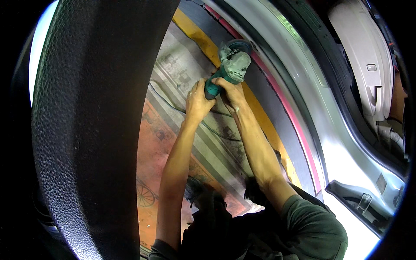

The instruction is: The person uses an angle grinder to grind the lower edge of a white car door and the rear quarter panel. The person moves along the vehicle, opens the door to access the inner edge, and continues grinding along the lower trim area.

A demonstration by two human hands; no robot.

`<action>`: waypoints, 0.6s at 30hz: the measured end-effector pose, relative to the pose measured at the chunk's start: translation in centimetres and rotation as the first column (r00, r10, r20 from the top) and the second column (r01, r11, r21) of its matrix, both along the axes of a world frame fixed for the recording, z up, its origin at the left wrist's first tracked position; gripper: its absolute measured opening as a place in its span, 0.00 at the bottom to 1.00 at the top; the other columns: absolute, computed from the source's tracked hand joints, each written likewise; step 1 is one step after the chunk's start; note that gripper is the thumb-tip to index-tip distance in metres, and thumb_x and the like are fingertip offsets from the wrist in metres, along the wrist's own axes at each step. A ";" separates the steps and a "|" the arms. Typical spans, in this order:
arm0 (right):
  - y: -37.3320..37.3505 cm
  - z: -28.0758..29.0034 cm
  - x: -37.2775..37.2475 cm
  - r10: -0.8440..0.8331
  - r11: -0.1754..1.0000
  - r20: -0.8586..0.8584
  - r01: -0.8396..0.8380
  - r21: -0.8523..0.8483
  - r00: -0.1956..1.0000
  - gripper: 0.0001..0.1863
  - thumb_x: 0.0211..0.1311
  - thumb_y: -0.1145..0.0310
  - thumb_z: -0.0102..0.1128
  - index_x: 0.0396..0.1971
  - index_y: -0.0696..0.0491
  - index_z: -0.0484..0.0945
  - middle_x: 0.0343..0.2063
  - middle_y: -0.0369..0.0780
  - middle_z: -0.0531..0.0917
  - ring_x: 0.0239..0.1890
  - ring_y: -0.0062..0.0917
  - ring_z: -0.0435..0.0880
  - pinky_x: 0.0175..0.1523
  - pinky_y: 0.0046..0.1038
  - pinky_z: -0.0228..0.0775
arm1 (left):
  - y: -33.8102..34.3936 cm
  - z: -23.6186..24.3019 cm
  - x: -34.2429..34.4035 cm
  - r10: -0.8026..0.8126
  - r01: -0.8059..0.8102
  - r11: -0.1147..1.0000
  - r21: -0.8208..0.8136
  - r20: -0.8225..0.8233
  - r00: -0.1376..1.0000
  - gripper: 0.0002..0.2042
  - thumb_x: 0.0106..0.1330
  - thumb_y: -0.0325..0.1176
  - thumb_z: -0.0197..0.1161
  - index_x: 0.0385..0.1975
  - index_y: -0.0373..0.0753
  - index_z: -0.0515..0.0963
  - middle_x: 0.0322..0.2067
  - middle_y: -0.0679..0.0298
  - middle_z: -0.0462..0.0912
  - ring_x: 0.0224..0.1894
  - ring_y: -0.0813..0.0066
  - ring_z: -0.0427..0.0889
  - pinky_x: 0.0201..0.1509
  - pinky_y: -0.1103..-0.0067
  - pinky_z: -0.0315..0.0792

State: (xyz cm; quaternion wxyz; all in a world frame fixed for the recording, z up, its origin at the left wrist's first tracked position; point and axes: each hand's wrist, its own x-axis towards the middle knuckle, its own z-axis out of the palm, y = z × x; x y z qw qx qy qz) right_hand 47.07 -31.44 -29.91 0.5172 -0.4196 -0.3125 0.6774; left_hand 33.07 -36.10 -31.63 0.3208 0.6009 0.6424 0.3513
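A teal angle grinder (236,66) with a dusty, pale gear head is held in both hands at the upper middle. My left hand (199,102) is closed around the rear end of its body. Wrapped around the body closer to the head is my right hand (230,92). The grinder's dark round disc (239,44) is beside the lower edge of the silver car body (284,56); I cannot tell whether they touch. A thin dark cord (214,132) runs along the floor below my hands.
A black textured panel (86,130) rises tall on the left. Pink-red tape (286,102) follows the car's lower edge, beside a grey strip and a yellow strip (255,110). A pale seat (364,56) is inside the car. The floor covering (158,130) is patterned.
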 end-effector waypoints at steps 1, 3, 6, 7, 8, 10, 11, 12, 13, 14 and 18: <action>-0.2 -0.1 -0.1 -0.009 1.000 -0.007 0.009 0.013 1.000 0.22 0.52 0.73 0.79 0.49 0.58 0.84 0.44 0.39 0.87 0.47 0.28 0.85 0.57 0.32 0.77 | -0.1 -0.2 -0.1 0.001 -0.001 1.000 -0.007 -0.007 1.000 0.32 0.51 0.22 0.75 0.60 0.35 0.75 0.53 0.43 0.84 0.58 0.34 0.82 0.61 0.54 0.77; -0.3 -0.2 -0.2 0.004 1.000 -0.004 -0.004 0.003 1.000 0.23 0.52 0.73 0.78 0.49 0.58 0.84 0.45 0.38 0.86 0.47 0.28 0.85 0.57 0.33 0.77 | -0.3 -0.5 -0.3 0.005 -0.005 0.999 0.035 0.011 1.000 0.32 0.51 0.23 0.75 0.61 0.36 0.75 0.53 0.43 0.84 0.58 0.34 0.82 0.61 0.54 0.77; -0.1 0.4 0.0 -0.004 1.000 0.004 0.004 0.007 1.000 0.23 0.52 0.74 0.78 0.49 0.58 0.84 0.44 0.38 0.86 0.47 0.28 0.85 0.57 0.33 0.77 | -0.1 0.2 0.1 0.000 -0.001 0.999 0.051 0.020 1.000 0.32 0.51 0.23 0.75 0.61 0.36 0.74 0.53 0.43 0.84 0.58 0.34 0.82 0.60 0.54 0.77; -0.1 0.3 -0.1 -0.007 1.000 0.001 0.007 0.004 1.000 0.23 0.52 0.74 0.78 0.49 0.58 0.84 0.44 0.38 0.86 0.47 0.28 0.85 0.57 0.33 0.77 | -0.2 0.1 0.0 0.002 -0.003 0.999 0.041 0.015 1.000 0.33 0.52 0.23 0.75 0.61 0.36 0.74 0.53 0.43 0.84 0.58 0.34 0.82 0.60 0.54 0.77; -0.1 0.3 -0.1 -0.002 1.000 0.006 0.002 0.009 1.000 0.22 0.52 0.74 0.78 0.49 0.57 0.84 0.44 0.38 0.86 0.47 0.28 0.85 0.57 0.32 0.77 | -0.2 0.0 0.0 0.003 -0.003 0.999 0.032 0.017 1.000 0.33 0.52 0.23 0.75 0.61 0.36 0.74 0.53 0.43 0.84 0.58 0.34 0.82 0.60 0.54 0.77; -0.2 0.3 0.0 0.005 1.000 0.018 -0.005 0.024 1.000 0.22 0.52 0.75 0.78 0.49 0.57 0.84 0.44 0.38 0.86 0.47 0.27 0.85 0.57 0.32 0.77 | -0.2 -0.1 0.1 0.000 -0.001 1.000 0.016 0.024 1.000 0.33 0.52 0.23 0.75 0.62 0.36 0.74 0.53 0.43 0.84 0.59 0.35 0.82 0.60 0.54 0.77; -0.2 0.4 0.1 0.016 1.000 0.013 -0.016 0.014 1.000 0.22 0.54 0.76 0.77 0.50 0.58 0.83 0.44 0.38 0.86 0.48 0.27 0.85 0.58 0.32 0.77 | -0.3 -0.2 0.2 0.004 -0.005 0.999 0.032 0.029 1.000 0.33 0.52 0.23 0.75 0.62 0.36 0.74 0.53 0.43 0.84 0.59 0.34 0.82 0.60 0.54 0.77; -0.3 0.5 0.1 0.027 1.000 0.008 -0.027 0.003 1.000 0.22 0.55 0.77 0.76 0.51 0.58 0.82 0.45 0.39 0.86 0.49 0.27 0.85 0.59 0.32 0.76 | -0.4 -0.2 0.3 0.007 -0.009 0.999 0.047 0.034 0.999 0.33 0.52 0.23 0.75 0.61 0.36 0.74 0.53 0.43 0.84 0.58 0.34 0.82 0.60 0.54 0.77; -0.3 0.6 0.2 0.038 0.999 0.003 -0.038 -0.004 0.999 0.22 0.57 0.78 0.75 0.52 0.58 0.82 0.46 0.39 0.86 0.50 0.27 0.85 0.60 0.31 0.76 | -0.4 -0.1 0.4 0.010 -0.012 0.998 0.065 0.038 0.999 0.32 0.52 0.23 0.75 0.61 0.36 0.74 0.53 0.43 0.83 0.58 0.34 0.82 0.60 0.54 0.77; -0.3 0.7 0.2 0.034 0.999 -0.002 -0.034 -0.008 0.999 0.22 0.57 0.77 0.75 0.52 0.58 0.82 0.46 0.39 0.86 0.50 0.27 0.85 0.60 0.31 0.76 | -0.4 -0.2 0.4 0.010 -0.012 0.999 0.044 0.028 1.000 0.32 0.52 0.23 0.75 0.61 0.36 0.74 0.52 0.43 0.83 0.58 0.34 0.82 0.60 0.54 0.77; 0.0 0.7 0.5 0.056 0.998 0.068 -0.055 -0.019 0.996 0.22 0.56 0.77 0.75 0.53 0.58 0.82 0.46 0.39 0.86 0.49 0.27 0.85 0.60 0.31 0.76 | -0.2 0.2 0.4 0.019 -0.018 0.999 -0.047 0.023 1.000 0.32 0.53 0.23 0.74 0.61 0.35 0.73 0.51 0.43 0.83 0.57 0.34 0.82 0.60 0.54 0.77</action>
